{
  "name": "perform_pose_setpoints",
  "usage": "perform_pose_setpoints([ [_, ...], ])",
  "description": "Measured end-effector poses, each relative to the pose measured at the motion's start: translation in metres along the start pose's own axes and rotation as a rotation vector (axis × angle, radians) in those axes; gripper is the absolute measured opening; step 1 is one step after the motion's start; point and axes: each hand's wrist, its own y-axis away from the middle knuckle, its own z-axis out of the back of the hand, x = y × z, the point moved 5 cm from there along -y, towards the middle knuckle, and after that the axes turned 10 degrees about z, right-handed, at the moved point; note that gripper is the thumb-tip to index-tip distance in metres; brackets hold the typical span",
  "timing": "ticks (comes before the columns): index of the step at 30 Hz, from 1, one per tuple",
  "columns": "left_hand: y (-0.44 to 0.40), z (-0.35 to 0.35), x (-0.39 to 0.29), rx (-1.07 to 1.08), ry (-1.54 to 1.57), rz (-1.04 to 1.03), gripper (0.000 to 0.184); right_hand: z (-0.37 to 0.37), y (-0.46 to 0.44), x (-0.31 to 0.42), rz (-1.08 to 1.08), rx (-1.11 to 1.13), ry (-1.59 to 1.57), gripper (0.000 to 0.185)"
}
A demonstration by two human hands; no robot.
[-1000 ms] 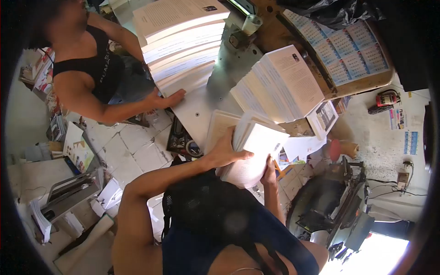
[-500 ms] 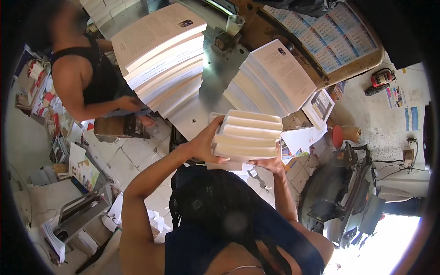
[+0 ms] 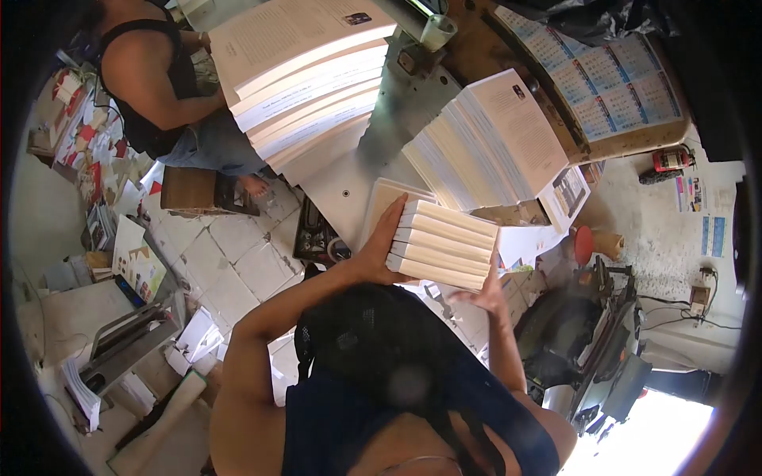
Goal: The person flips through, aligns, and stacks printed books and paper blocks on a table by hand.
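Observation:
A block of several thick page bundles, cream edges facing up, is held in front of my chest. My left hand grips its left side, thumb and fingers around the end. At its right lower corner, my right hand supports the block, its fingers partly hidden beneath. Just behind the block lies a pale stack at the metal table's near edge. A tall printed stack stands on the table's left part, and another printed stack leans in a fan on the right.
A co-worker sits at the left beside a wooden box. A calendar sheet lies at the upper right, near a clear cup. Dark machinery is at the lower right. Papers litter the left floor.
The held pages went from loosely spread to a squared block with edges up, now turned slightly. The co-worker's hand has left the table and the co-worker has drawn back.

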Motion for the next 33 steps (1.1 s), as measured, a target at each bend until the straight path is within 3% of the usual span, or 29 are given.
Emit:
perform_pose_setpoints([
  [2, 0.002, 0.001, 0.001, 0.016, -0.04, -0.001, 0.137, 0.008, -0.041, 0.071, 0.187, 0.239, 0.666, 0.155],
  [5, 0.001, 0.001, 0.005, 0.029, 0.01, 0.041, 0.138, -0.026, -0.068, 0.108, 0.048, 0.539, 1.082, 0.145],
  [8, 0.004, 0.006, 0.038, 0.114, -0.029, 0.074, 0.136, -0.044, -0.081, 0.106, 0.042, 0.644, 1.167, 0.132],
  [9, 0.004, 0.012, 0.043, 0.161, -0.14, 0.067, 0.136, -0.047, -0.084, 0.109, 0.084, 0.64, 1.148, 0.123],
  [14, 0.009, 0.028, 0.065, 0.254, -0.457, 0.038, 0.133, -0.055, -0.085, 0.105, 0.025, 0.686, 1.125, 0.125],
  [20, 0.022, 0.027, 0.025, -0.001, -0.298, 0.009, 0.129, -0.053, -0.082, 0.111, 0.069, 0.698, 1.173, 0.128],
  [26, 0.021, 0.022, 0.015, -0.117, -0.168, -0.055, 0.126, -0.04, -0.073, 0.108, 0.029, 0.649, 1.109, 0.13],
  [28, 0.012, 0.025, 0.027, -0.012, -0.099, -0.026, 0.127, -0.018, -0.059, 0.101, -0.024, 0.608, 1.064, 0.131],
  [31, 0.005, 0.028, 0.03, 0.082, -0.161, 0.006, 0.129, 0.017, -0.029, 0.071, 0.088, 0.353, 1.006, 0.143],
  [33, 0.004, 0.025, 0.03, 0.084, -0.215, -0.006, 0.13, 0.025, 0.007, 0.012, -0.044, 0.37, 0.685, 0.129],
])
